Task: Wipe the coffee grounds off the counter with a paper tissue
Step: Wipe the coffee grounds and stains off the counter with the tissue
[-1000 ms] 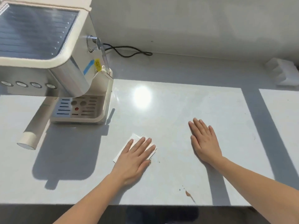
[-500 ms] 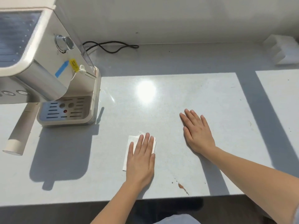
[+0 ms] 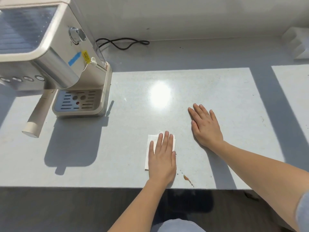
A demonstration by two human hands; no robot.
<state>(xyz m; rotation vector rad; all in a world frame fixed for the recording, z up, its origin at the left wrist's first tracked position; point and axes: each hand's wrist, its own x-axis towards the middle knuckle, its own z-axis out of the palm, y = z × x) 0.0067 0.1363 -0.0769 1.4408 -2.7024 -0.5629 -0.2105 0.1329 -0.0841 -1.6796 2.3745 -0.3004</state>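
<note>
pressing flat on the folded paper tissue (image 3: 151,149), the left hand (image 3: 163,158) is laid palm-down with its fingers (image 3: 167,139) straight and close together; nothing is clenched or pinched, and the sheet is held only by the weight on it, which suits sliding it across the counter (image 3: 133,131). the tissue is seen well to the right of the espresso machine (image 3: 55,61) and nearer the counter's front edge. the coffee grounds (image 3: 188,179), a brown smear with a few specks, are found further right of the machine again, just beside the left hand's thumb side and almost at the front edge, not yet covered by the tissue. the right hand (image 3: 206,127) is spread flat on the bare counter, fingers extended and holding nothing, probably placed there to steady the body. a short pass towards the smear appears to be what is called for. on the machine's side a yellow tag (image 3: 85,55) with dark print and a strip of blue tape (image 3: 74,58) are seen; the print is too small to be read, and no brand is made out.
</note>
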